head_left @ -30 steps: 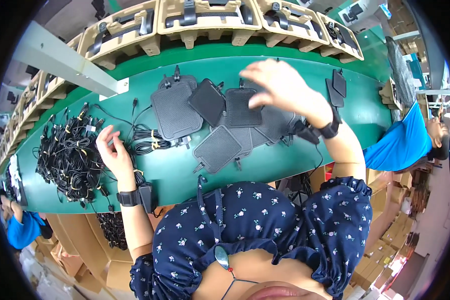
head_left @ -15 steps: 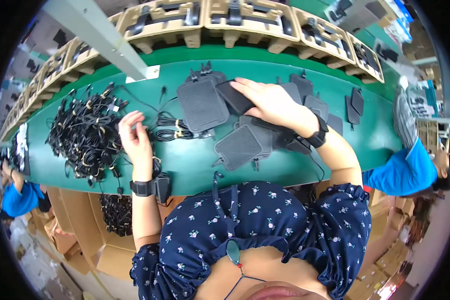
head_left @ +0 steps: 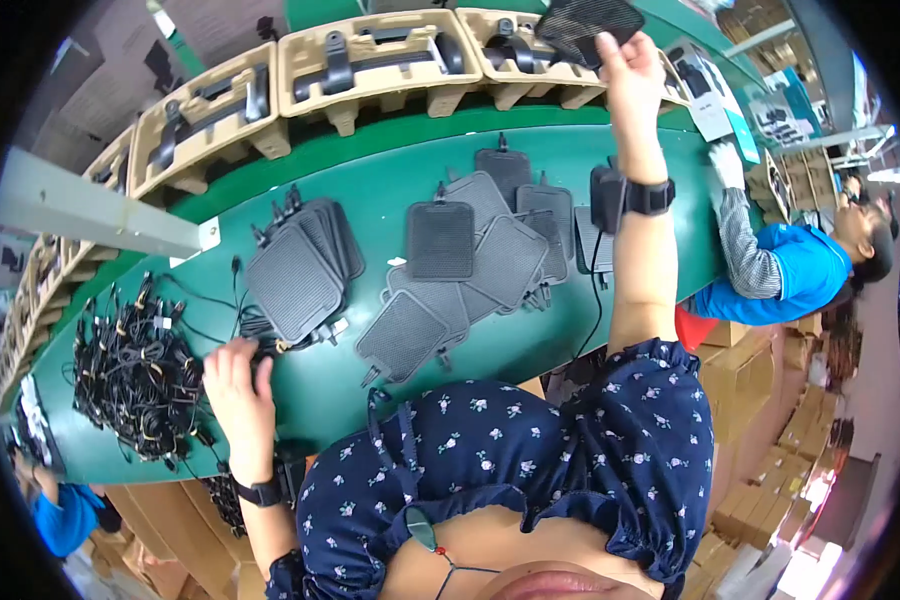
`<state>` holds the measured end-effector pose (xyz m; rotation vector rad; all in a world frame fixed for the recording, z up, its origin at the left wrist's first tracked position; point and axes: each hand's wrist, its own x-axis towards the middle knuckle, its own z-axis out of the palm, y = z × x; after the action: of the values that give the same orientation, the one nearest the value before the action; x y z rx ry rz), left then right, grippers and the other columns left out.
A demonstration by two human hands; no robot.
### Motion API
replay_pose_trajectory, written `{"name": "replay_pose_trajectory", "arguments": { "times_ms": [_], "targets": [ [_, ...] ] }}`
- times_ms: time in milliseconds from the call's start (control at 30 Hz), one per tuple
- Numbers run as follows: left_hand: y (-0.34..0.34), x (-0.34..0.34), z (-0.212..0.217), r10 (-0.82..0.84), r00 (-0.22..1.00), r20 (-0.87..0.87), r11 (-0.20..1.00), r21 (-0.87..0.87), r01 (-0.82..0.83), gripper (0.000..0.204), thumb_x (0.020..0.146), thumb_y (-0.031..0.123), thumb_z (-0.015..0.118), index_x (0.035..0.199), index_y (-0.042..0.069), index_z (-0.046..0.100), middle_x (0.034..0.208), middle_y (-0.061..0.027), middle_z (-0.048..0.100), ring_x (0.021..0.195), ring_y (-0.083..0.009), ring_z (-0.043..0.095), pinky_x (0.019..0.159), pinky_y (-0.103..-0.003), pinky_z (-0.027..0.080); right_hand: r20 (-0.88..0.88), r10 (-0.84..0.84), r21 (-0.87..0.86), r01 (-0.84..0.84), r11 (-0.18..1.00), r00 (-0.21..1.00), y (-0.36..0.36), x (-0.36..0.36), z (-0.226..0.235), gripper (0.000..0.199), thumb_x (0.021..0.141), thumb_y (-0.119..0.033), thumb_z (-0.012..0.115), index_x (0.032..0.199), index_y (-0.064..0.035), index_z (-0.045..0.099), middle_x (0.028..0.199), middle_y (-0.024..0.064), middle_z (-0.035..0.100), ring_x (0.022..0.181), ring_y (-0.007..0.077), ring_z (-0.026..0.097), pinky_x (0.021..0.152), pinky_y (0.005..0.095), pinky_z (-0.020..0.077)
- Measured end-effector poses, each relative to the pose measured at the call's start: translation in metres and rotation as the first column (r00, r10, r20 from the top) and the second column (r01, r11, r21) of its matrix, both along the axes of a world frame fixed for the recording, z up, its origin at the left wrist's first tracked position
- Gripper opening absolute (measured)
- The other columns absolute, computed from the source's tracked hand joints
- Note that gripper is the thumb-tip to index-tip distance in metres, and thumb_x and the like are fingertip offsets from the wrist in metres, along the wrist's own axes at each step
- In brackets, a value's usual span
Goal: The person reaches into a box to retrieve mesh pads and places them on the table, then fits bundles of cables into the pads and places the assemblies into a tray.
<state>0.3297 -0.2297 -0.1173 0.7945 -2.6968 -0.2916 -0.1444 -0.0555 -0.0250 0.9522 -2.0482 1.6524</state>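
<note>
My right hand (head_left: 632,85) reaches far out at the upper right. It pinches a thin black rectangular panel (head_left: 575,28) with a fine mesh-like surface, held over the cardboard-coloured trays. My left hand (head_left: 238,400) rests near the table, fingers loosely spread, with nothing visible in it. It is between a heap of bundled black cables (head_left: 135,375) and a small stack of dark ribbed panels (head_left: 295,280) with short plug-like stubs. Several similar panels (head_left: 510,260) lie overlapping in the middle of the green table (head_left: 390,170).
Moulded trays (head_left: 390,98) holding black parts line a ledge behind the table. A metal post (head_left: 100,205) stands at the left. A co-worker in blue (head_left: 785,275) is at the right, another (head_left: 65,520) at the far left. Cardboard boxes (head_left: 745,385) stand below.
My right hand has moved from the panels on the table up and right, carrying one panel over the trays. My left hand stays by the cables. The view has swung right.
</note>
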Motion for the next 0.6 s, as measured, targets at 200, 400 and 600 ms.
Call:
{"name": "replay_pose_trajectory", "arguments": {
  "times_ms": [200,400,600],
  "targets": [
    [0.013,-0.001,-0.013,-0.052,0.994,0.101,0.998,-0.037,0.056,0.039,0.073,0.011,0.062,0.11,0.005,0.051,0.107,-0.0096,0.05,0.099,-0.0286,0.045,0.086,-0.04,0.037,0.192,-0.109,0.072,0.097,0.993,0.975,0.026,-0.097,-0.019,0.021,0.08,-0.014,0.066,0.091,-0.0001,0.054,0.068,-0.0028,0.057,0.051,0.0026,0.041,0.045,0.0186,0.0314],
    [0.016,0.007,0.014,0.011,0.973,0.229,0.997,0.075,-0.029,0.025,0.07,0.007,0.062,0.094,0.005,0.054,0.101,-0.0085,0.05,0.098,-0.0279,0.046,0.088,-0.04,0.036,0.14,-0.086,0.441,0.015,0.898,0.986,0.022,-0.158,-0.036,0.047,0.081,-0.023,0.065,0.115,0.0047,0.049,0.091,0.0102,0.065,0.082,0.0141,0.058,0.074,0.0256,0.0446],
    [0.02,0.042,0.046,0.016,0.998,-0.064,0.984,0.18,-0.005,0.027,0.077,0.0,0.058,0.103,0.001,0.051,0.105,-0.014,0.054,0.104,-0.031,0.05,0.097,-0.041,0.033,-0.566,-0.205,0.622,0.577,0.53,0.798,0.017,-0.144,-0.05,0.049,0.072,-0.04,0.069,0.104,-0.0051,0.059,0.097,0.0167,0.06,0.087,0.0296,0.058,0.077,0.0339,0.0465]
  ]
}}
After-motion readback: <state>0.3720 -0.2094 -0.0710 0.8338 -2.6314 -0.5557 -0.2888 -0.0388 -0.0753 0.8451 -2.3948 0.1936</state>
